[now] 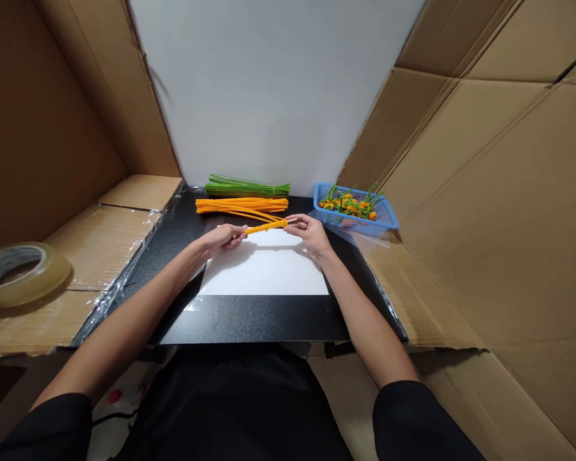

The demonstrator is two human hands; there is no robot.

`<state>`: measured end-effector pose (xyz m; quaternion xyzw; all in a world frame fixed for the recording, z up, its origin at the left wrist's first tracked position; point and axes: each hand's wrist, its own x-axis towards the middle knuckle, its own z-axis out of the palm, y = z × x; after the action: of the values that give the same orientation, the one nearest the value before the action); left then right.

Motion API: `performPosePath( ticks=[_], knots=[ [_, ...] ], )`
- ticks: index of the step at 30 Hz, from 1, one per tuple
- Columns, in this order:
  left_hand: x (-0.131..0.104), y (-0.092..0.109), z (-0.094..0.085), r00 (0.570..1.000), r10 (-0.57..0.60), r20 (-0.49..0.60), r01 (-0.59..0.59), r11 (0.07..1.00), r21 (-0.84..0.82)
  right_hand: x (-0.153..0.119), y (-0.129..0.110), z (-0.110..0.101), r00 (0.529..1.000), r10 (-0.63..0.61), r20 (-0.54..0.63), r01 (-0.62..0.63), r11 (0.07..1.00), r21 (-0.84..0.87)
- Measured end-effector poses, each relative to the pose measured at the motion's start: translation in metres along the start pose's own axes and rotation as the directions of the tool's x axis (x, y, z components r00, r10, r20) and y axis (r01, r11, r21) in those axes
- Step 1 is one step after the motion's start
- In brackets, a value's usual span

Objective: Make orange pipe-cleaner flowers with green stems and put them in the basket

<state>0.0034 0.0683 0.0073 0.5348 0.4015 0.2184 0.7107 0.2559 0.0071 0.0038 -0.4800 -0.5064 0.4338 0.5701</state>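
Between my two hands, a thin pale stick wrapped in orange pipe cleaner (pixel 267 227) is held nearly level above a white sheet of paper (pixel 264 269). My left hand (pixel 225 236) pinches its left end, fingers closed. At the other end, where the bare stick pokes out, my right hand (pixel 310 232) grips it between thumb and fingers. Just behind lies a bundle of orange pipe cleaners (pixel 242 205), a few strands straying toward my right hand. A bundle of green pipe cleaners (pixel 247 187) rests behind that one.
A blue plastic basket (pixel 386 218) at the back right holds several small orange pieces with green stems. On cardboard at the left lies a roll of clear tape (pixel 52 275). Cardboard walls (pixel 499 192) rise on both sides of the black table (pixel 264 320).
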Motion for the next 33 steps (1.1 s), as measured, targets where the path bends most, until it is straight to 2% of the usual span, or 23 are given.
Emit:
performPosePath(
  ticks=[4,7,10,12,14,18,20,23,30,33],
  knots=[
    [-0.005,0.003,0.004,0.985,-0.099,0.142,0.124,0.976,-0.177,0.002,-0.002,-0.003,0.998,-0.068,0.005,0.068,0.998,-0.009],
    [-0.007,0.006,-0.001,0.966,-0.126,0.227,0.179,0.957,-0.23,0.003,-0.004,-0.007,0.989,-0.143,0.043,0.148,0.981,-0.124],
    [-0.009,0.008,-0.006,0.951,-0.167,0.26,0.237,0.934,-0.269,0.002,-0.006,-0.009,0.964,-0.262,0.055,0.267,0.927,-0.265],
    [-0.01,0.009,-0.006,0.943,-0.202,0.265,0.279,0.915,-0.293,-0.001,-0.008,-0.008,0.927,-0.371,0.051,0.362,0.857,-0.367],
    [-0.01,0.01,-0.006,0.933,-0.233,0.273,0.316,0.895,-0.314,-0.004,-0.01,-0.008,0.87,-0.488,0.07,0.458,0.747,-0.481],
    [-0.009,0.01,-0.007,0.915,-0.274,0.297,0.37,0.864,-0.341,-0.006,-0.013,-0.011,0.724,-0.645,0.245,0.622,0.456,-0.636],
    [-0.008,0.01,-0.01,0.906,-0.287,0.311,0.39,0.851,-0.352,-0.006,-0.013,-0.013,0.671,-0.657,0.345,0.668,0.332,-0.666],
    [-0.007,0.01,-0.013,0.896,-0.299,0.327,0.411,0.837,-0.362,-0.005,-0.011,-0.016,0.63,-0.635,0.446,0.695,0.206,-0.688],
    [-0.009,0.014,-0.012,0.911,-0.3,0.282,0.388,0.855,-0.344,-0.005,-0.009,-0.013,0.613,-0.556,0.561,0.689,0.028,-0.724],
    [-0.01,0.015,-0.013,0.933,-0.274,0.232,0.337,0.891,-0.304,-0.007,-0.01,-0.009,0.609,-0.518,0.601,0.682,-0.045,-0.73]
  ],
)
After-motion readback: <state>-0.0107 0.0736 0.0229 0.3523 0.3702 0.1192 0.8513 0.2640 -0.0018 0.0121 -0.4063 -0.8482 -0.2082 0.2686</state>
